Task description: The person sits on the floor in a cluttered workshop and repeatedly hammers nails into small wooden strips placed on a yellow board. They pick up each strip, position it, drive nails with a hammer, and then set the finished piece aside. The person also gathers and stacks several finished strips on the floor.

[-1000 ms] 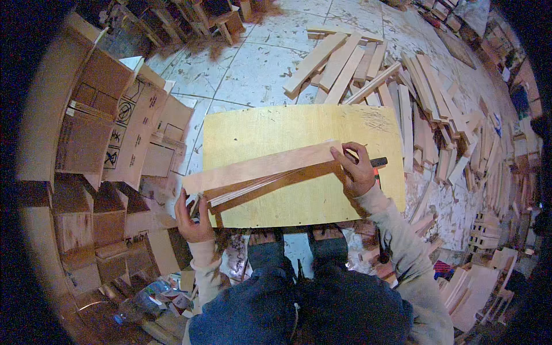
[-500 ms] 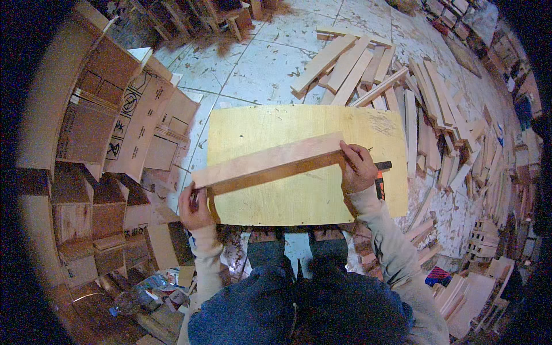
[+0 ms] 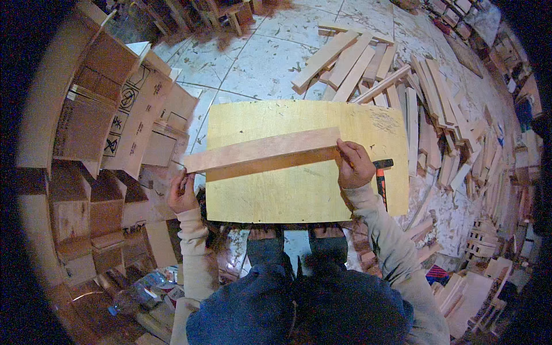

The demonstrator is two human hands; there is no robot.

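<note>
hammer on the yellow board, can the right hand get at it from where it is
Probably yes: the right hand is close beside the hammer, with nothing visible between them, though it is occupied holding one end of the wooden plank.

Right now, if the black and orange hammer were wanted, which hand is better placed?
Probably the right hand: the black and orange hammer lies beside it on the yellow wooden board. The left hand is farther away, though both hold the long, pale wooden plank.
</note>
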